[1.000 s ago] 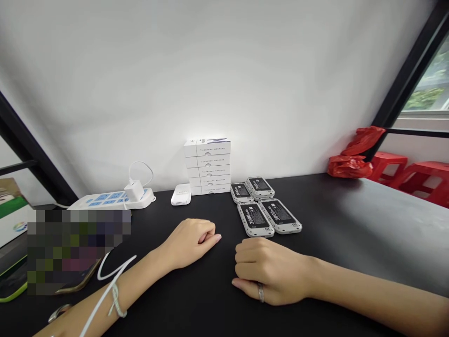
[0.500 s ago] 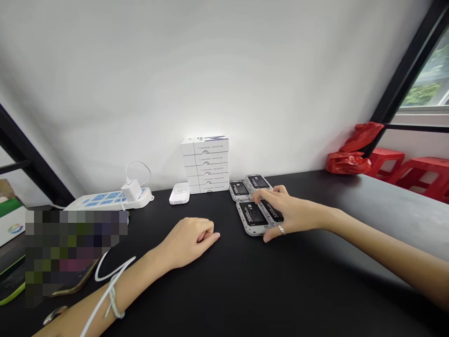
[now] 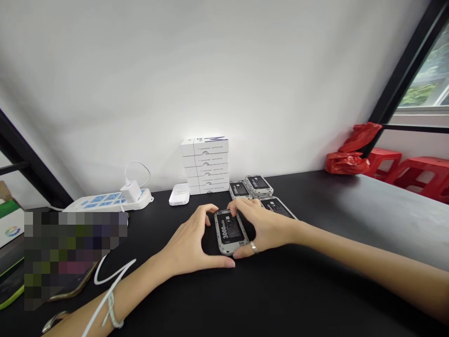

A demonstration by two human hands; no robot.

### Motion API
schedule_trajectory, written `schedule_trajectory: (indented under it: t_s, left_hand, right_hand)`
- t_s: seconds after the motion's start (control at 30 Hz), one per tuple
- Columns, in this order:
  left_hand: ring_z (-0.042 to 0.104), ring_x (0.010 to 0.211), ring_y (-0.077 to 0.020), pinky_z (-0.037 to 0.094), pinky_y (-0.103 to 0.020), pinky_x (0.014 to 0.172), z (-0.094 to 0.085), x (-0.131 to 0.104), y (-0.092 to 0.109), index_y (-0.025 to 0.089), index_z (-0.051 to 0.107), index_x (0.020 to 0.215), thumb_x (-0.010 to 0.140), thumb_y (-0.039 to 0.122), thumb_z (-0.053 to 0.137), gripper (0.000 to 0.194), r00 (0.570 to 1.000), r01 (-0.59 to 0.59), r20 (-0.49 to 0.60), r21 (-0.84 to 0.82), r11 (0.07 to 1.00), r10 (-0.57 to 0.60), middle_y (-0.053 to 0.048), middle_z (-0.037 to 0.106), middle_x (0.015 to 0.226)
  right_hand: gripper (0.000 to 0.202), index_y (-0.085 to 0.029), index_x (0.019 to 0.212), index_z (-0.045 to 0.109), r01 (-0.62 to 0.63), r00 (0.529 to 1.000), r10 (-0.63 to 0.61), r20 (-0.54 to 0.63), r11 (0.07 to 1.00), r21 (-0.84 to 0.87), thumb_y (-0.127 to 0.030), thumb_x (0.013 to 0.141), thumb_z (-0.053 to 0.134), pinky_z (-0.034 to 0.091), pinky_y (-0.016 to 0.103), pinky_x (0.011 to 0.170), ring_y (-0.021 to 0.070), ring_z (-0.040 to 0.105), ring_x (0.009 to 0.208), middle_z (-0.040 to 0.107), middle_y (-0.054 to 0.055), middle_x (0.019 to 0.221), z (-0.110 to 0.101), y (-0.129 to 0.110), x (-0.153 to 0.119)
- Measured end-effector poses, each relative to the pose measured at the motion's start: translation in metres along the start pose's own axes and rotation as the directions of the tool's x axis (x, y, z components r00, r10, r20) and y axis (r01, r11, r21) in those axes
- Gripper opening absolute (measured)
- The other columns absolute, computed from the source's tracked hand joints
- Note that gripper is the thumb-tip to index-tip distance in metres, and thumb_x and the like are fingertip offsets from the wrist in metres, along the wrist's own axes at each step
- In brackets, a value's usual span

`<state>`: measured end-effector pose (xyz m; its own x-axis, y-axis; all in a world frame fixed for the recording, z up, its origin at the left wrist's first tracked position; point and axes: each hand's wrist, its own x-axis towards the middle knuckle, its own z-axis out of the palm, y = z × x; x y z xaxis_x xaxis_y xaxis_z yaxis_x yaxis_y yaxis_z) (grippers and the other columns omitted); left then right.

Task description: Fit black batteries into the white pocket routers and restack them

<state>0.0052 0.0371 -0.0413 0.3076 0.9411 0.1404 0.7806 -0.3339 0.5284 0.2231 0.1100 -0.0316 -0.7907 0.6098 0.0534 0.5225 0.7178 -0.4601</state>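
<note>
My right hand (image 3: 264, 227) grips a pale rounded device (image 3: 229, 231) by its near and far ends, thumb at the near edge. The device has a black battery label marked 3000mAh facing up. My left hand (image 3: 187, 245) is open to its left, fingers and thumb spread; its fingertips are close to the far corner and the thumb to the near edge, and whether they touch cannot be made out. Behind my right hand lie more such devices: one at the left (image 3: 240, 189), a stack (image 3: 258, 185), and one partly hidden by the hand (image 3: 278, 207).
A stack of white boxes (image 3: 206, 169) stands against the wall, with white flat covers (image 3: 179, 194) beside it. At the left are a power strip (image 3: 105, 201) with a plugged-in charger (image 3: 131, 191) and a white cable (image 3: 114, 276). Red bags (image 3: 347, 163) lie at the back right.
My right hand has moved left, bringing one device away from the group. My left hand has opened from a loose fist and reached toward that device.
</note>
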Motion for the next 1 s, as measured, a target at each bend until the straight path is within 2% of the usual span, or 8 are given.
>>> schedule_trajectory:
  t_s: [0.2, 0.3, 0.43, 0.57, 0.67, 0.8, 0.9, 1.0]
  left_hand:
    - [0.035, 0.123, -0.0333, 0.036, -0.053, 0.097, 0.011, 0.003, -0.016, 0.026, 0.026, 0.132, 0.05, 0.058, 0.078, 0.102, 0.989, 0.015, -0.144, -0.115, 0.993, -0.031, -0.013, 0.036, 0.129]
    - [0.033, 0.124, -0.0323, 0.035, -0.053, 0.099, 0.009, 0.004, -0.018, 0.027, 0.025, 0.132, 0.056, 0.058, 0.075, 0.096, 0.994, 0.034, -0.1, -0.097, 0.995, -0.044, -0.012, 0.035, 0.132]
    - [0.028, 0.128, -0.029, 0.033, -0.05, 0.102, 0.005, 0.004, -0.014, 0.028, 0.017, 0.131, 0.062, 0.059, 0.071, 0.093, 0.996, 0.084, -0.035, -0.061, 0.995, -0.086, -0.01, 0.03, 0.136]
    - [0.028, 0.128, -0.0298, 0.035, -0.05, 0.101, 0.006, 0.004, -0.013, 0.028, 0.013, 0.133, 0.06, 0.058, 0.072, 0.098, 0.992, 0.112, -0.056, -0.07, 0.991, -0.116, -0.011, 0.029, 0.135]
    - [0.031, 0.125, -0.0321, 0.036, -0.052, 0.098, 0.007, 0.005, -0.016, 0.025, 0.016, 0.132, 0.059, 0.057, 0.073, 0.098, 0.989, 0.081, -0.115, -0.095, 0.992, -0.091, -0.013, 0.031, 0.132]
    - [0.034, 0.123, -0.0317, 0.036, -0.051, 0.098, 0.008, 0.005, -0.021, 0.025, 0.017, 0.133, 0.058, 0.055, 0.074, 0.099, 0.986, 0.064, -0.148, -0.108, 0.992, -0.08, -0.013, 0.033, 0.13]
    - [0.032, 0.124, -0.0317, 0.034, -0.051, 0.099, 0.007, 0.005, -0.024, 0.024, 0.018, 0.135, 0.059, 0.056, 0.073, 0.099, 0.98, 0.094, -0.167, -0.071, 0.993, -0.105, -0.014, 0.032, 0.131]
    - [0.032, 0.124, -0.0327, 0.032, -0.052, 0.099, 0.008, 0.004, -0.026, 0.024, 0.021, 0.136, 0.065, 0.055, 0.068, 0.09, 0.972, 0.082, -0.219, -0.004, 0.997, -0.081, -0.013, 0.033, 0.134]
  right_hand:
    - [0.079, -0.022, 0.118, 0.041, 0.073, 0.989, -0.081, 0.126, 0.995, 0.069, -0.062, 0.057, 0.071, 0.038, 0.038, 0.088, 0.0263, 0.037, 0.108, 0.043, 0.006, 0.118, -0.006, -0.005, 0.028]
    - [0.07, -0.02, 0.113, 0.045, 0.081, 0.986, -0.089, 0.141, 0.995, 0.063, -0.064, 0.062, 0.067, 0.038, 0.037, 0.088, 0.0239, 0.042, 0.104, 0.045, 0.007, 0.115, -0.009, -0.004, 0.04]
    - [0.057, -0.018, 0.099, 0.048, -0.033, 0.997, 0.023, 0.076, 0.99, 0.135, -0.059, 0.063, 0.067, 0.04, 0.034, 0.083, 0.0229, 0.044, 0.101, 0.047, 0.007, 0.108, 0.001, -0.005, 0.054]
    - [0.065, -0.018, 0.094, 0.046, -0.161, 0.987, 0.157, 0.036, 0.978, 0.133, -0.055, 0.05, 0.075, 0.04, 0.036, 0.085, 0.0247, 0.038, 0.105, 0.039, 0.008, 0.11, 0.007, -0.011, 0.062]
    - [0.064, -0.018, 0.093, 0.041, -0.063, 0.997, 0.07, -0.035, 0.982, 0.179, -0.05, 0.05, 0.077, 0.042, 0.032, 0.075, 0.0212, 0.041, 0.096, 0.04, 0.007, 0.106, 0.002, -0.016, 0.06]
    - [0.041, -0.021, 0.097, 0.038, 0.124, 0.991, -0.131, -0.01, 0.907, 0.403, -0.028, 0.068, 0.067, 0.041, 0.025, 0.06, 0.0096, 0.045, 0.065, 0.051, 0.0, 0.094, -0.009, -0.014, 0.055]
    - [0.038, -0.022, 0.098, 0.042, 0.063, 0.986, 0.025, -0.164, 0.856, 0.513, -0.027, 0.069, 0.067, 0.039, 0.024, 0.055, 0.0039, 0.039, 0.055, 0.053, 0.003, 0.108, -0.021, -0.004, 0.056]
    - [0.038, -0.02, 0.097, 0.053, -0.04, 0.968, 0.14, -0.207, 0.905, 0.424, -0.033, 0.066, 0.07, 0.04, 0.025, 0.058, 0.0056, 0.043, 0.06, 0.051, 0.006, 0.115, -0.033, 0.008, 0.06]
